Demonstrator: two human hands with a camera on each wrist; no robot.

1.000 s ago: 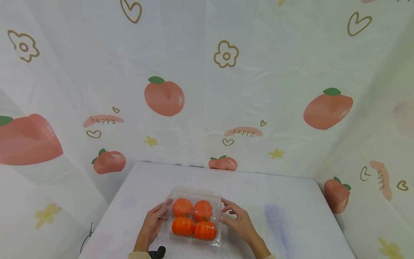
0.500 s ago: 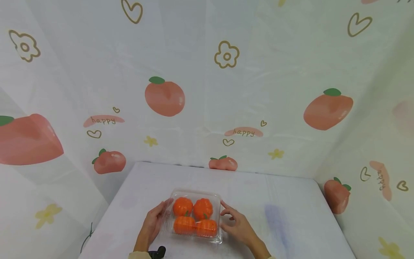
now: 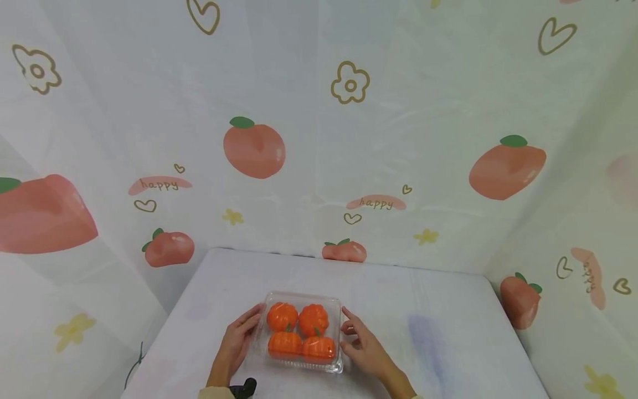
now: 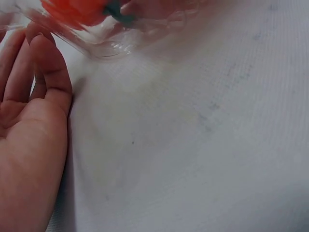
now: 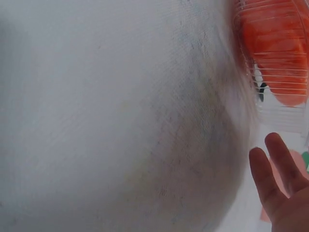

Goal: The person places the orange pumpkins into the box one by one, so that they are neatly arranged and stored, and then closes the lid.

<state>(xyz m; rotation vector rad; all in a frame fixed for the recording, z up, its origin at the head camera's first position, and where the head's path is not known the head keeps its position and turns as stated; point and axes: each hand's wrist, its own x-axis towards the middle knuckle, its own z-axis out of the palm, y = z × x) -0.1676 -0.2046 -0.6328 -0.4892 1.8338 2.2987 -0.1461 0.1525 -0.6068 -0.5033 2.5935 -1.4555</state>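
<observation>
A clear plastic clamshell box (image 3: 335, 310) sits on the table with its lid lying over it. Inside are several orange toy pumpkins (image 3: 313, 320) with green stems, in two rows. My left hand (image 3: 234, 344) is at the box's left side, fingers extended along its edge. In the left wrist view, the left thumb (image 4: 50, 63) lies right by the rim of the box. On the other side, my right hand (image 3: 366, 344) has relaxed, spread fingers close to the right edge. The right wrist view shows two of its fingers (image 5: 263, 171) straight, just below the ribbed box wall (image 5: 282, 116).
A white cloth (image 3: 394, 310) covers the table, with a faint blue stain to the right. White curtains (image 3: 309, 66) printed with peaches and flowers stand behind and at both sides. A dark strap end (image 3: 243, 388) shows at the left wrist.
The clear lid, tilted up over the pumpkins a second ago, has come down flat on the box. Both hands stay almost in place, with the left fingers now at the outer edge.
</observation>
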